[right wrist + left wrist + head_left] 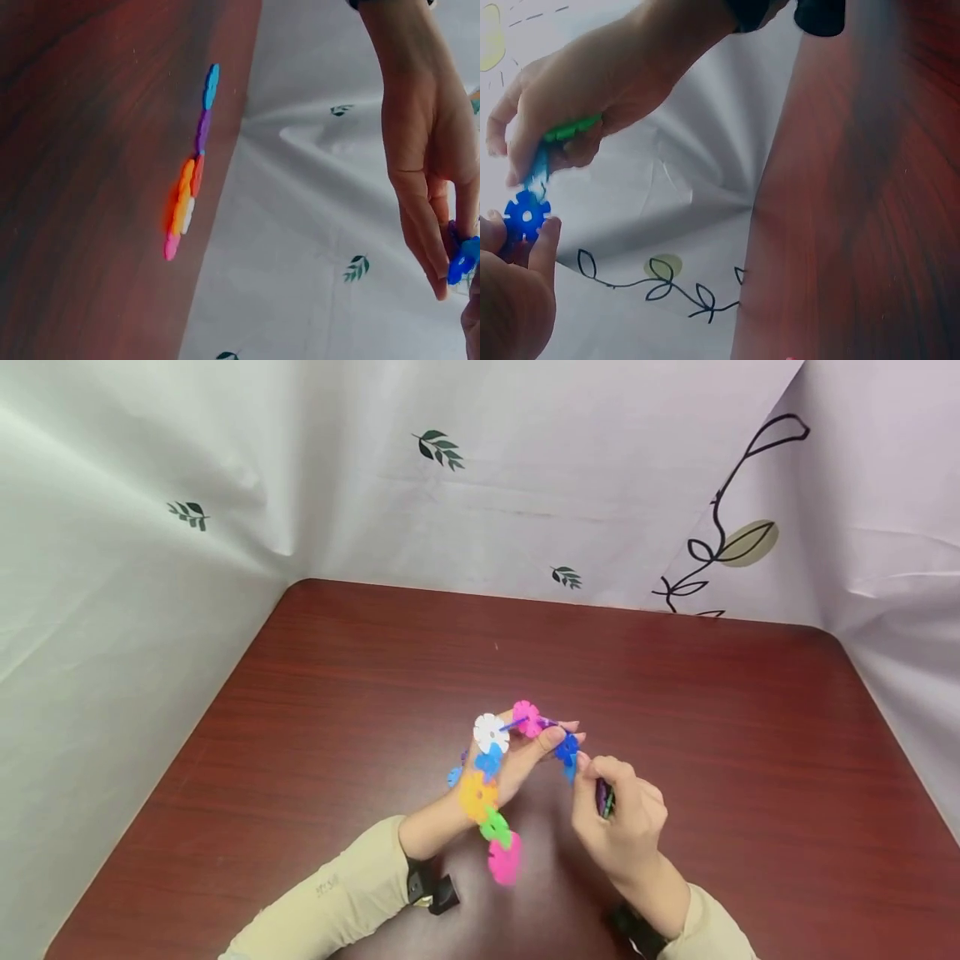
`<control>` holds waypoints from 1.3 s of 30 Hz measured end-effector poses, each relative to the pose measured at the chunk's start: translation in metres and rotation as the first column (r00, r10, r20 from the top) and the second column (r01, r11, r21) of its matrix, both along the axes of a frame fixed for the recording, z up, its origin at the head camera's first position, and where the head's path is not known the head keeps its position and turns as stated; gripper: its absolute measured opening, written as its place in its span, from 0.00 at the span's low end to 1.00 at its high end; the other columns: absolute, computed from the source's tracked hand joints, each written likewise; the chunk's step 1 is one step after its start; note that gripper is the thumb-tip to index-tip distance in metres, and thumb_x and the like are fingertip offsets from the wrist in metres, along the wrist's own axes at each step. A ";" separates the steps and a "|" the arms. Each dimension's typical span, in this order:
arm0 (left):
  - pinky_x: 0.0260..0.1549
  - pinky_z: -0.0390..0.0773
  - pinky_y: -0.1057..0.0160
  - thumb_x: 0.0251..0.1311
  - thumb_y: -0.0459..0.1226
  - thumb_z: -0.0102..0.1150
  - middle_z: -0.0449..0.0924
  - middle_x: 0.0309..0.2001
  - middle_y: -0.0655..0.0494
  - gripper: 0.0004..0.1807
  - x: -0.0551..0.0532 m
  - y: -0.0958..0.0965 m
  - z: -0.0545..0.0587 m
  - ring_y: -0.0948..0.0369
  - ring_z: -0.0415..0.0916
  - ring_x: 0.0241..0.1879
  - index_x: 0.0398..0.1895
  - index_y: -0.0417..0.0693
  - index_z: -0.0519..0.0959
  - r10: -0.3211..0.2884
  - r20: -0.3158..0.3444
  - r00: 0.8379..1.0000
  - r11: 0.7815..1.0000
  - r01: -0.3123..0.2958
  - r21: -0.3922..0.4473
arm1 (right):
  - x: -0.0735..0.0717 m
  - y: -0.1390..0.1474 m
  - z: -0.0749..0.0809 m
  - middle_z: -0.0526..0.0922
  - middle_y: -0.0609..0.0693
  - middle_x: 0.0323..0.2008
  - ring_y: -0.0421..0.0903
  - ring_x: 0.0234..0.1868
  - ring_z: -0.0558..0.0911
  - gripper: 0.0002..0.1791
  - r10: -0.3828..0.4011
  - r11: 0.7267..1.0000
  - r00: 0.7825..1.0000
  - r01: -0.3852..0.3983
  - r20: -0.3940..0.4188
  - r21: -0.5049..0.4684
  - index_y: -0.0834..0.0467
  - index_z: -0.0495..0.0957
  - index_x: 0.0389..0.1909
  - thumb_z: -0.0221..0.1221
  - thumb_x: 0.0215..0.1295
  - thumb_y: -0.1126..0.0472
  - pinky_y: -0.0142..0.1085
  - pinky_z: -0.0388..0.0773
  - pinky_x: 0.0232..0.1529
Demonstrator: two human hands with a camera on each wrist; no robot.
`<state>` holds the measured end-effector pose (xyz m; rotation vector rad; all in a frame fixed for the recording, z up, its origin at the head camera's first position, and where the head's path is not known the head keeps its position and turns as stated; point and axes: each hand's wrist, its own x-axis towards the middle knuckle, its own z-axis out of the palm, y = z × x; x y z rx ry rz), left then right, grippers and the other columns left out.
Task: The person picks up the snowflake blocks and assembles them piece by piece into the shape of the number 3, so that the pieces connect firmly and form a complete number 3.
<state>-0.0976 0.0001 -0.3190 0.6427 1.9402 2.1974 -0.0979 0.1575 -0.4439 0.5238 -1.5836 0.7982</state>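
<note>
A chain of flower-shaped plastic interlocking discs hangs over my left hand (pixel 525 764) and wrist. Along it are a white disc (pixel 491 734), an orange disc (pixel 474 795), a green disc (pixel 495 827) and, lowest, a pink disc (pixel 505 860). My left thumb and fingers pinch a dark blue disc (pixel 526 217). Just above it in the left wrist view, my right hand (pixel 604 86) pinches a light blue disc (pixel 537 174), edge against the dark blue one. A green disc (pixel 571 129) shows under my right fingers, which partly hide purple and green discs in the head view.
The dark red wooden table (pixel 360 693) lies beneath both hands. White cloth with leaf prints (pixel 487 527) stands around its back and sides. A black wrist strap (pixel 420 881) with a small camera sits on my left wrist.
</note>
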 end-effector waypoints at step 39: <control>0.44 0.80 0.56 0.53 0.40 0.62 0.72 0.49 0.37 0.32 -0.041 -0.023 -0.043 0.56 0.79 0.49 0.47 0.26 0.56 -0.538 -0.099 0.837 0.806 0.545 0.232 | 0.056 -0.001 0.074 0.71 0.45 0.20 0.35 0.12 0.65 0.11 0.774 0.590 -0.195 -0.126 0.603 -0.798 0.61 0.73 0.42 0.54 0.67 0.57 0.26 0.57 0.12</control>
